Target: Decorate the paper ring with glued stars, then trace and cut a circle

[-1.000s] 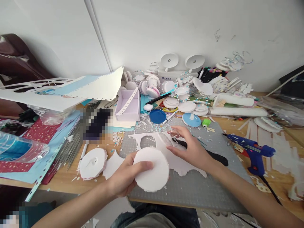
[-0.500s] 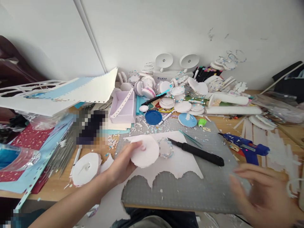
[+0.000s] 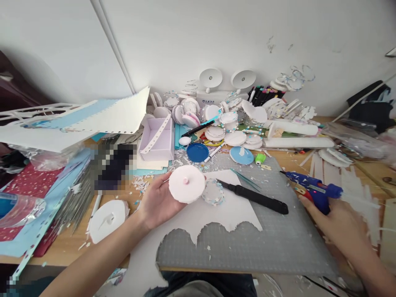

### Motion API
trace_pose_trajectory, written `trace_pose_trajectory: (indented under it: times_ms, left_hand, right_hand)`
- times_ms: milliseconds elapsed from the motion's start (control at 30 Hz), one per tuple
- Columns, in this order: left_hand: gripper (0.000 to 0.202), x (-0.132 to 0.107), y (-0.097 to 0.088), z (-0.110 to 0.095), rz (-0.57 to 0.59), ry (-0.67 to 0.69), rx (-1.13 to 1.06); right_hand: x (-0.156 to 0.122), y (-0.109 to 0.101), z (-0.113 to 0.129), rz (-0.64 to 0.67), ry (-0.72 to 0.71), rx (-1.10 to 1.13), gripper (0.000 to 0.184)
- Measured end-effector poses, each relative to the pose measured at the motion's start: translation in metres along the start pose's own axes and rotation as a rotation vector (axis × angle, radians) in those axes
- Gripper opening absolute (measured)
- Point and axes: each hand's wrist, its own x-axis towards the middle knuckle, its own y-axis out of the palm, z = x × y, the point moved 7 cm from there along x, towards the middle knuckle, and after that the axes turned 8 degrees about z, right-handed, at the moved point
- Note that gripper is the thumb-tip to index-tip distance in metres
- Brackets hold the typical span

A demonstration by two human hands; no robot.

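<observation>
My left hand [image 3: 157, 202] holds a white round disc [image 3: 186, 184] with a small pink dot at its middle, face up above the grey cutting mat [image 3: 266, 243]. My right hand [image 3: 334, 216] is at the mat's right edge, fingers wrapped round the handle of the blue glue gun [image 3: 312, 190]. A white sheet with scalloped cut-outs [image 3: 229, 212] lies on the mat under the disc. A small glittery ring [image 3: 213, 192] rests on that sheet just right of the disc. A black-handled knife [image 3: 256, 198] lies slantwise across the sheet.
A second white disc [image 3: 107, 218] lies on the wooden table at left. Stacked paper and card [image 3: 62, 123] fill the left side. A lilac box [image 3: 157, 140], a blue lid [image 3: 197, 152], many white discs [image 3: 235, 138] and white rolls [image 3: 297, 142] crowd the back.
My left hand has turned the disc over and lifted it away from me, showing the pink dot. My right hand left the sheet, swung right and closed on the glue gun.
</observation>
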Motion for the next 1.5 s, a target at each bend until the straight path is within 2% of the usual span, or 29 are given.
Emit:
trace_pose_trajectory:
  times_ms: [67,133,267,367,400,467,500,567,667,733,933,1100,1300,1500]
  left_hand:
    - [0.043,-0.001,-0.001,-0.001,0.022,0.012,-0.066]
    - [0.041,-0.002,0.0,-0.001,0.052,0.003,-0.122]
    - [0.047,-0.004,-0.002,0.004,0.006,-0.031,-0.141]
    - [0.054,-0.005,0.0,0.007,0.002,-0.047,-0.13]
    - [0.057,-0.005,0.003,0.008,0.024,-0.057,-0.13]
    - [0.06,-0.004,0.007,0.011,0.077,-0.081,-0.137]
    - [0.06,-0.003,0.009,0.012,0.098,-0.093,-0.143]
    - [0.056,-0.003,0.011,0.014,0.12,-0.111,-0.155]
    - [0.05,-0.003,0.012,0.016,0.131,-0.129,-0.158]
    - [0.049,-0.004,0.013,0.017,0.131,-0.131,-0.148]
    - [0.051,-0.008,0.015,0.023,0.168,-0.124,-0.06]
    - [0.063,-0.009,0.014,0.03,0.146,-0.169,0.022]
    - [0.062,-0.007,0.008,0.035,0.093,-0.2,0.039]
    - [0.06,-0.006,0.006,0.037,0.097,-0.198,0.017]
  right_hand:
    - [0.006,0.007,-0.007,0.139,0.098,-0.041,0.03]
    - [0.007,0.001,-0.011,0.154,0.177,-0.035,0.03]
    - [0.008,-0.037,0.004,-0.023,0.207,0.047,0.035]
    - [0.006,-0.068,0.029,-0.238,0.271,0.164,0.045]
    - [0.005,-0.074,0.043,-0.294,0.225,0.245,0.044]
    - [0.003,-0.075,0.076,-0.318,0.101,0.369,0.04]
    - [-0.003,-0.079,0.092,-0.429,0.035,0.385,0.037]
    - [-0.013,-0.075,0.13,-0.465,-0.207,0.461,0.027]
    - [-0.033,-0.061,0.175,-0.413,-0.541,0.547,0.029]
    - [-0.044,-0.049,0.19,-0.352,-0.642,0.565,0.03]
    - [-0.062,-0.027,0.194,-0.302,-0.712,0.568,0.012]
    - [-0.067,-0.024,0.197,-0.213,-0.746,0.626,0.018]
    - [-0.068,-0.022,0.2,-0.148,-0.79,0.662,0.019]
    - [-0.07,-0.023,0.204,-0.164,-0.841,0.566,0.016]
